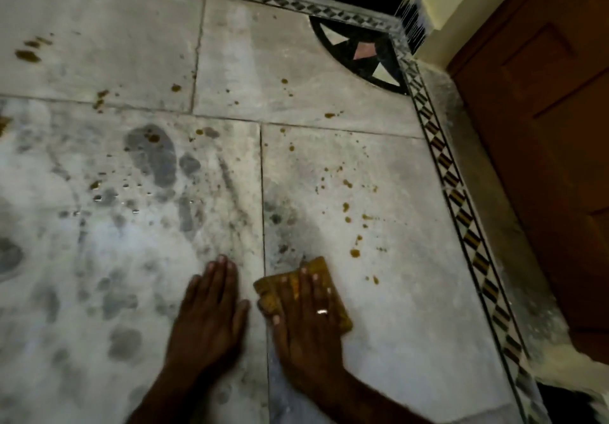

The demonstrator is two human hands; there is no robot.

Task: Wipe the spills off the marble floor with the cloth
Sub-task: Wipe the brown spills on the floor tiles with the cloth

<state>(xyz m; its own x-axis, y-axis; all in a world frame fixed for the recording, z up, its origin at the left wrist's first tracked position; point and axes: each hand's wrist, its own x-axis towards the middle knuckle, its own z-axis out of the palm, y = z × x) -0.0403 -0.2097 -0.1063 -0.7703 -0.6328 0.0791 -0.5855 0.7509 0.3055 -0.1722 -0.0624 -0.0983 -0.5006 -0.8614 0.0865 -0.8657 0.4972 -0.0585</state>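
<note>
Marble floor (412, 341): pale grey slabs, dark damp smears out past the left hand.
Door (543, 126): brown wood, far to the right of the cloth.
Border (461, 206): dark and light diamond inlay, between the door and the hands.
Spills (355, 252): brown drops, nearest just beyond the cloth's far right edge; more further off.
Left hand (211, 311): flat on the floor, fingers straight, holds nothing.
Right hand (306, 331): palm down, fingers spread and straight, presses the cloth.
Cloth (267, 293): mustard-brown, folded, flat under the right hand.
Ring (322, 311): on a right finger.
</note>
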